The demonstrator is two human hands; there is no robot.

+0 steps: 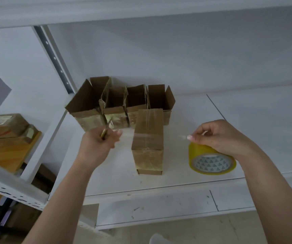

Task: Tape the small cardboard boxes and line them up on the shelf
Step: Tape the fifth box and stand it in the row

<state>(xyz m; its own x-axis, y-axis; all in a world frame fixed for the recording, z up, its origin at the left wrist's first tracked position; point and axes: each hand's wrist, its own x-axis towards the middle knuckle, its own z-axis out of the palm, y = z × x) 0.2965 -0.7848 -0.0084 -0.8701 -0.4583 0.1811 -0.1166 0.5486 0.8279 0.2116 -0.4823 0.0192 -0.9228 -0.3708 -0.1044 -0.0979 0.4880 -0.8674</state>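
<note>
Head view, reading left to right. At far left, beyond the upright post [57, 59], a neighbouring bay holds a stack of packed cartons [7, 127]. On the white shelf [194, 176], close to the back wall, four small cardboard boxes [118, 106] stand side by side, touching, top flaps open. The left hand [99, 143] is curled round a yellowish tool [104, 132], blurred, probably a blade or scissors; its tip sits just in front of the row. A clear tape strip [150, 136] runs from near this hand across the closed box [148, 140], which stands apart in front of the row, towards the right hand [219, 136]. That hand pinches the strip between thumb and fingers and rests on the yellow tape roll [212, 161] lying on the shelf just beside the box.

Step in hand, as judged: sealing the front box, with the strip about to be cut. The next move calls for a cut close to the roll, then smoothing the free end down onto the cardboard.

Room for moving: the shelf's front edge lies near the box and roll; open surface extends to the right of the roll and the row, where the taped box could join the line. The upper shelf [141, 13] overhangs, limiting lift.
</note>
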